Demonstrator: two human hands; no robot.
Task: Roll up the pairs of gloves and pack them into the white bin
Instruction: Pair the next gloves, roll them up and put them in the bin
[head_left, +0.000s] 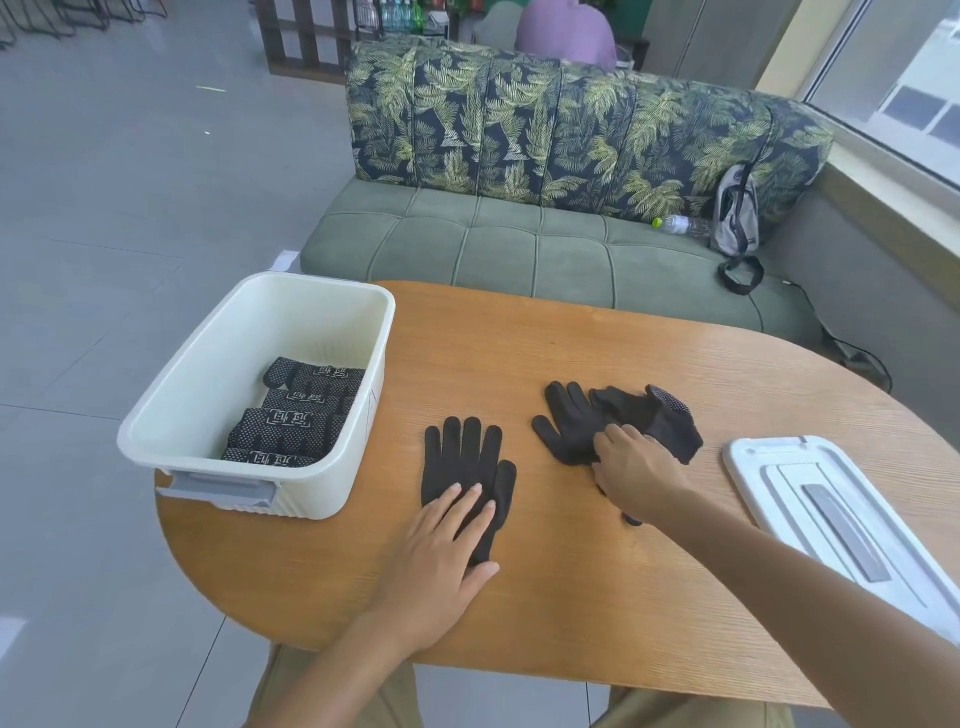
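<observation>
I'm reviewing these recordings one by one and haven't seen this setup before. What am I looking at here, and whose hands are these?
There is no machine: one camera worn on a person's head looks down at their bare hands over a wooden table. The left hand presses flat on a black glove. The right hand has its fingers curled on a loose pile of gloves. The white bin at the left holds rolled gloves. Its lid lies at the right.
</observation>
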